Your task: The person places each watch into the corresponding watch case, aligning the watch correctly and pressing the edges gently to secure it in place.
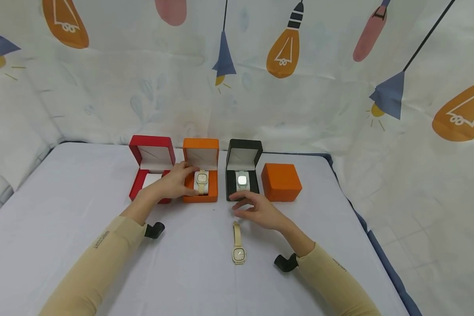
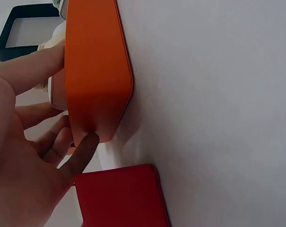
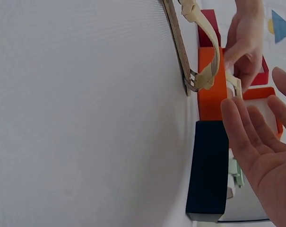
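Left hand (image 1: 176, 181) with its grip around the open orange box (image 1: 200, 193), right hand (image 1: 256, 210) slack-fingered, empty, near the black box (image 1: 242, 188).

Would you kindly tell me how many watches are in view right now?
3. One sits in the open orange box, the cream watch by the left hand; a pale green watch sits in the black box; a loose watch lies on the table near the right hand. The closed orange box may hide another.
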